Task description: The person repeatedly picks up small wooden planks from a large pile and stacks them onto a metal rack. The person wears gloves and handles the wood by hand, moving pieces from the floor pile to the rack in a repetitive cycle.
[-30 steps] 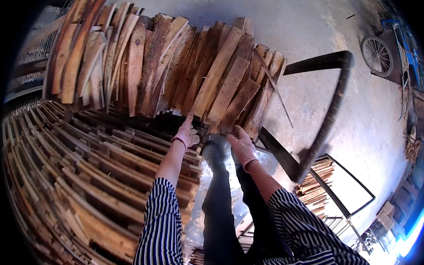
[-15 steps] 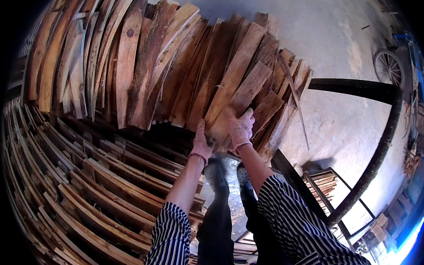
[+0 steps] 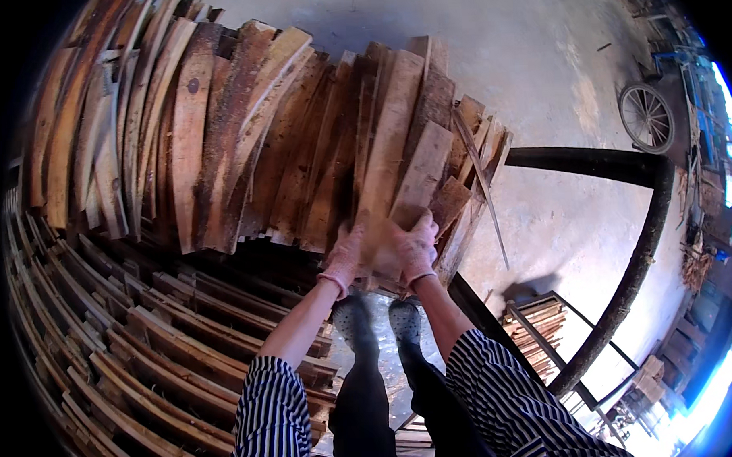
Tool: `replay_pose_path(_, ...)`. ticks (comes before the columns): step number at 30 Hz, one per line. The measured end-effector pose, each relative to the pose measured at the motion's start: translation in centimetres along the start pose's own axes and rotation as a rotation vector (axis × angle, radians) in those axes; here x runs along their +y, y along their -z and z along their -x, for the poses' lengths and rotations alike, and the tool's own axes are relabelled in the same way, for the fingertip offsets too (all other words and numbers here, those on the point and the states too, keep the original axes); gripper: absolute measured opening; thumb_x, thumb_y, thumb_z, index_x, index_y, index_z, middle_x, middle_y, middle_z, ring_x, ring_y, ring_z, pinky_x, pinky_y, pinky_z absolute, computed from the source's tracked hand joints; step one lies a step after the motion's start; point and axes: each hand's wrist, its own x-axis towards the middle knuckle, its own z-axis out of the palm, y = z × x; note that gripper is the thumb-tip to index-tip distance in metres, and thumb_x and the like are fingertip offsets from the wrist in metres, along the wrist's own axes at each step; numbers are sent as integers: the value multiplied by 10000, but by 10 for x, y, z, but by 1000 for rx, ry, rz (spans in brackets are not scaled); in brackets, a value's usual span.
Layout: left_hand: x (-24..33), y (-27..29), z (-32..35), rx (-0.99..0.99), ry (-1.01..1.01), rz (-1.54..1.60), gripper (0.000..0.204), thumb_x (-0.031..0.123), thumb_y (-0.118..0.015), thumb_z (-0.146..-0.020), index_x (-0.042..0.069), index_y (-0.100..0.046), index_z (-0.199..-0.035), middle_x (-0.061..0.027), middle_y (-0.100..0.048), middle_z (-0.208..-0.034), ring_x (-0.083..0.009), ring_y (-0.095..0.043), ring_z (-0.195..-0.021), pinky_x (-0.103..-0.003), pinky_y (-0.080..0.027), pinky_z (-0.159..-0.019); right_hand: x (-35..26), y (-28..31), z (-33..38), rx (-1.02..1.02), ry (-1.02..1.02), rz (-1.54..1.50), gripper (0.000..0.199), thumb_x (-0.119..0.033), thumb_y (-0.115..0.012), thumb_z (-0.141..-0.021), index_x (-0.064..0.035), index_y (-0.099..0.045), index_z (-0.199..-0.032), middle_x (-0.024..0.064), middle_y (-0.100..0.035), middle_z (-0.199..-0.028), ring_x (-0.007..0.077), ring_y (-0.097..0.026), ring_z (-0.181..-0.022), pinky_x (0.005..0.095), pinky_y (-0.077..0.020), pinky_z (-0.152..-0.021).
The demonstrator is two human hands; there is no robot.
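Observation:
Both my hands wear pinkish gloves and grip the near end of one long wooden plank that lies on a big pile of planks on a cart. My left hand holds the plank's left edge. At its right edge my right hand is closed around the end. Striped sleeves cover my upper arms. My two shoes show directly below the hands.
Stacked pallet-like rows of timber fill the left and lower left. A black metal cart frame curves at the right over concrete floor. A small stack of sticks sits lower right, and a spoked wheel stands far right.
My hands have come together from apart and now clasp the end of one plank. The view has shifted so the plank pile looks larger and closer.

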Motion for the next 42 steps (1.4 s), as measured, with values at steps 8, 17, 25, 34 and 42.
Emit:
replay_pose_path(8,69,42,45,-351,47,106,565,367,-575,-1056,52,-486,-1517,-107,-557,-1503,-216,-508,-1405,-418,-373,-1211,-15,33,9,-316,37,-386,1056,-505,-832,-796,-71,-297,-1596,205,-523,-1484,355,-537,-1335,422,-441,-1123)
replay_pose_path(17,136,-48,203,-246,517,263,436,382,-750,-929,138,-685,-1284,-73,-723,-1132,-210,-643,-1177,-452,-530,-1024,-4,136,61,-526,-62,-1005,625,-368,-803,-903,-31,-584,-1382,115,-636,-1314,238,-627,-1161,376,-536,-979)
replay_pose_path(25,154,-50,350,-239,513,268,536,498,-655,-959,93,-622,-1309,-185,-707,-1233,-413,-683,-1096,-651,-528,-933,36,167,151,-739,-135,-993,833,-501,-775,-902,-40,-447,-1514,125,-597,-1376,251,-621,-1183,392,-556,-972)
replay_pose_path(34,132,-47,521,-72,-199,123,664,375,-758,-912,-26,-546,-1397,-198,-657,-1315,-293,-649,-1182,-461,-506,-1041,-5,288,281,-853,191,-1009,819,-350,-780,-917,-77,-357,-1562,120,-556,-1398,237,-576,-1227,388,-500,-1049)
replay_pose_path(42,43,-66,730,479,-583,27,956,457,-883,-743,-16,-444,-1448,-205,-671,-1271,-261,-643,-1223,-372,-515,-1021,-85,352,395,-1363,361,-795,870,-484,-816,-843,-65,-432,-1503,99,-604,-1368,273,-601,-1240,426,-518,-1059)
